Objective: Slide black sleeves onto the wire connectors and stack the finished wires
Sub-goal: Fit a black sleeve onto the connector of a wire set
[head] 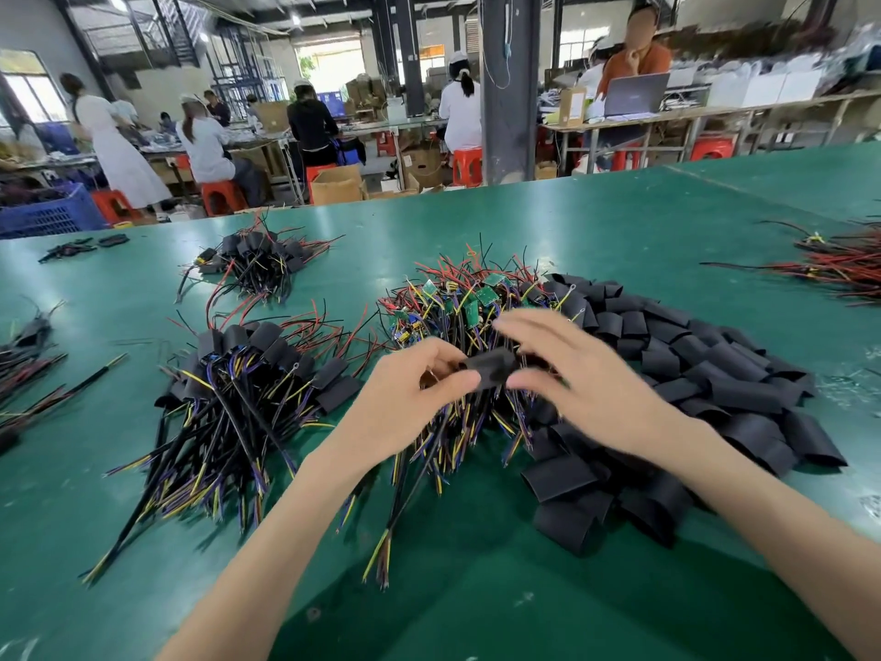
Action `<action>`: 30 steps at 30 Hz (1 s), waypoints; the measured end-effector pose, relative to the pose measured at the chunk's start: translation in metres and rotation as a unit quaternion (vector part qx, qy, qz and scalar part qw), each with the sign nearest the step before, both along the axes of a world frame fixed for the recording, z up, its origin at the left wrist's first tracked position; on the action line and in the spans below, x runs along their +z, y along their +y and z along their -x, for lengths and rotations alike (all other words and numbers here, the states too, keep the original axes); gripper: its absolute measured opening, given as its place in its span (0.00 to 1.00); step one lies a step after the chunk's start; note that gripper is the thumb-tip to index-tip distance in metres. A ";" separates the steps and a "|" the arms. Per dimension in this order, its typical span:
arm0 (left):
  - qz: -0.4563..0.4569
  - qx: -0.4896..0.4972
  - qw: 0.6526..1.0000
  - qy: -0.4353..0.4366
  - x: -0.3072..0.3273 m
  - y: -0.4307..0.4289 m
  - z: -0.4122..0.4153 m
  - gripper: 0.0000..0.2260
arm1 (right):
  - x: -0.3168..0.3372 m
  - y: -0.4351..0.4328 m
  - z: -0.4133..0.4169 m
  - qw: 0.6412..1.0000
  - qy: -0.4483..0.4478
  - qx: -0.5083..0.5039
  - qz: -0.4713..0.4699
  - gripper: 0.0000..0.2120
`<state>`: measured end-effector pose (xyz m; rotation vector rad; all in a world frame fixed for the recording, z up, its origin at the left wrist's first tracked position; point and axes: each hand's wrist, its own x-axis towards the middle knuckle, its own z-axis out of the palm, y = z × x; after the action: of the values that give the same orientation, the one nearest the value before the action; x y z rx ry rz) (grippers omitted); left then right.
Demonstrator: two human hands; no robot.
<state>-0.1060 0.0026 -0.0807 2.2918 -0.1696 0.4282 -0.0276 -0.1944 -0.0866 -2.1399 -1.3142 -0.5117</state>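
**Sleeve going onto a connector above the unsleeved heap**

On the green table mat (476,589), every place here is given from the central heap of red, yellow and purple wires with small green circuit boards (457,302).

Left of that heap lies a stack of finished wires with black sleeves on their ends (238,398), their loose ends fanned toward the person; it probably sits there so the left hand can drop finished pieces without reaching. Behind it, further left of the heap, lies a second finished stack (260,264).

Over the heap's near edge, the left hand (414,398) pinches one short black tube sleeve (491,369) between curled fingers and thumb, steadying it. The right hand (572,369) meets the sleeve's other end, fingers spread and blurred; whether it grips cannot be told. The hands are close together, joined by the sleeve.

Touching the heap's right side, a mound of loose black sleeves (691,374) lies within the right hand's reach.
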 end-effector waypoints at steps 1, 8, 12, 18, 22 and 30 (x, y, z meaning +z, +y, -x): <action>0.013 0.016 1.000 -0.021 0.003 0.003 0.000 0.03 | 0.002 -0.004 -0.006 0.998 -0.021 -0.038 -0.034 0.20; 0.103 0.268 0.937 -0.200 0.027 0.068 0.000 0.03 | 0.009 -0.055 -0.055 0.949 0.145 -0.231 0.159 0.17; 0.050 0.423 0.897 -0.123 0.019 0.116 0.004 0.10 | 0.005 -0.064 -0.061 0.885 0.208 -0.224 0.351 0.21; -0.050 0.580 0.812 0.049 -0.002 0.135 0.006 0.17 | -0.003 -0.061 -0.065 0.886 0.158 -0.223 0.374 0.20; -0.102 0.599 0.793 -0.034 -0.003 0.121 0.005 0.16 | -0.006 -0.059 -0.068 0.897 0.163 -0.234 0.337 0.17; -0.146 0.397 0.897 -0.126 0.018 0.048 -0.036 0.09 | -0.008 -0.048 -0.062 0.927 0.073 -0.337 0.149 0.08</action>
<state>-0.0698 0.0504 -0.0631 2.5144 0.6471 1.1836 0.0343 -0.2428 -0.0942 -2.8220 -0.5660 -0.4142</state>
